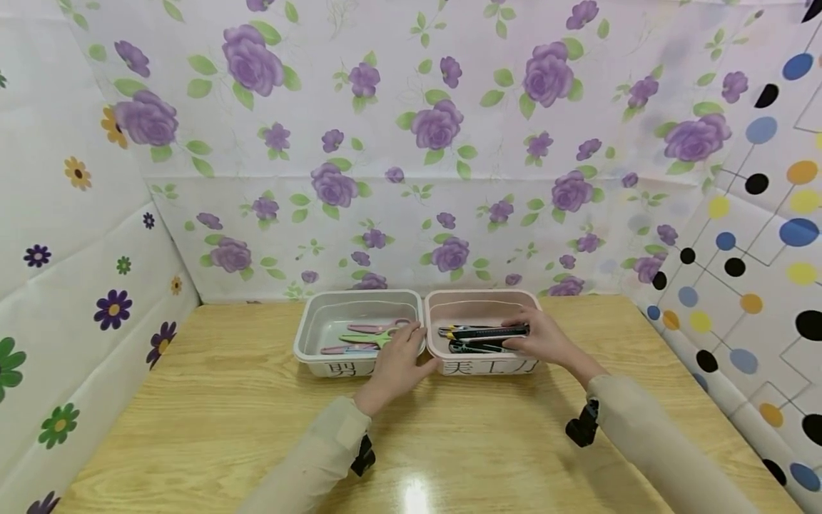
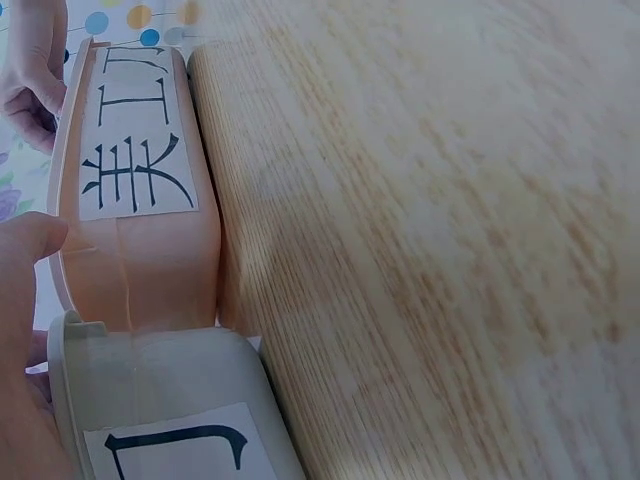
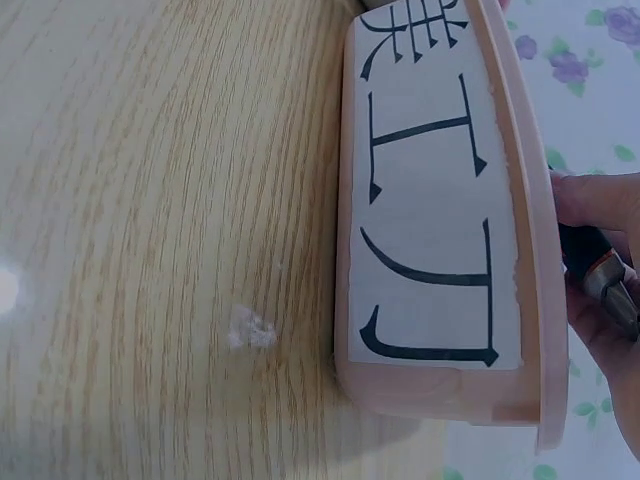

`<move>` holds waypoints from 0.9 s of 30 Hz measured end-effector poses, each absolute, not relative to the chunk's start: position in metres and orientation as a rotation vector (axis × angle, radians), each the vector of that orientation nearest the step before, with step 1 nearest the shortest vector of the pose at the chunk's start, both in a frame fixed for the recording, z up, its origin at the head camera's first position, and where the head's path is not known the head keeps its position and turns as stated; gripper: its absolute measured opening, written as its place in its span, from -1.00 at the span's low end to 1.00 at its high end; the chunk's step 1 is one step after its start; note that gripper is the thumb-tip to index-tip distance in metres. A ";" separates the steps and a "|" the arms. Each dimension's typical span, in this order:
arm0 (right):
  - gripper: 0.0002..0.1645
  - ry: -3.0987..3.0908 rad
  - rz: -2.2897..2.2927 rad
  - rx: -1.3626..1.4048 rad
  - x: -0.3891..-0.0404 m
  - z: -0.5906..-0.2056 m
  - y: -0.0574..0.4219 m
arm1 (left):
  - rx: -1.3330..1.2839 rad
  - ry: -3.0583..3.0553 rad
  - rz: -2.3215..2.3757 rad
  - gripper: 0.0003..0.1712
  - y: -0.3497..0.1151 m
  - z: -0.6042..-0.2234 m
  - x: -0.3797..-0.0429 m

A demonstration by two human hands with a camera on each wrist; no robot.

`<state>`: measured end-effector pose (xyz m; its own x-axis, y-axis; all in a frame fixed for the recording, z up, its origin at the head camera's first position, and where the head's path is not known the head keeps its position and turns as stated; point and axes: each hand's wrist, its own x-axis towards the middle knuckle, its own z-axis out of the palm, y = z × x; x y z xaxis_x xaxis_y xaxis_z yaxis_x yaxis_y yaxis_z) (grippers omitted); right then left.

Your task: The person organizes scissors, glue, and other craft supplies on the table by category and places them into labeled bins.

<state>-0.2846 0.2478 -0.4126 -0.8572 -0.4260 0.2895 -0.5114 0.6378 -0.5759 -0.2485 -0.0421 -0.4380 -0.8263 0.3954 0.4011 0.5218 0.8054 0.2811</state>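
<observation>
In the head view, my right hand (image 1: pixel 544 339) reaches into the pink bin (image 1: pixel 481 300) and grips a black utility knife (image 1: pixel 488 333) near its right end. More cutters, some with yellow parts, lie under and beside it. The right wrist view shows the dark end of the knife (image 3: pixel 598 272) between thumb and fingers, just past the bin's rim. My left hand (image 1: pixel 399 363) rests where the two bins meet, fingers over the right rim of the grey-white bin (image 1: pixel 359 298). Its thumb (image 2: pixel 38 235) is at the pink bin's near corner. Scissors (image 1: pixel 372 337) with green and pink handles lie in the grey-white bin.
Both bins stand side by side on a wood-grain table (image 1: pixel 257 414), near its back edge. Each has a white label (image 2: pixel 140 140) with black characters on its front. Flowered cloth (image 1: pixel 398 143) hangs behind; a dotted cloth (image 1: pixel 738 271) hangs at the right.
</observation>
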 end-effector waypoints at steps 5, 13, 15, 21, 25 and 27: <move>-0.66 -2.740 0.980 0.818 -0.289 -0.416 0.246 | -0.705 -2.656 -0.537 -0.33 -0.042 -0.436 -0.248; -0.71 -2.736 0.931 0.885 -0.292 -0.421 0.242 | -0.710 -2.652 -0.518 -0.33 -0.041 -0.437 -0.247; -0.71 -2.722 0.911 0.896 -0.294 -0.424 0.242 | -0.710 -2.653 -0.520 -0.32 -0.040 -0.438 -0.247; -0.66 -2.671 0.958 0.985 -0.299 -0.425 0.241 | -0.701 -2.650 -0.521 -0.32 -0.040 -0.440 -0.247; -0.62 -2.681 0.969 0.979 -0.300 -0.425 0.240 | -0.697 -2.657 -0.515 -0.32 -0.040 -0.441 -0.248; -0.61 -2.696 0.950 0.942 -0.302 -0.427 0.239 | -0.693 -2.663 -0.513 -0.32 -0.040 -0.441 -0.248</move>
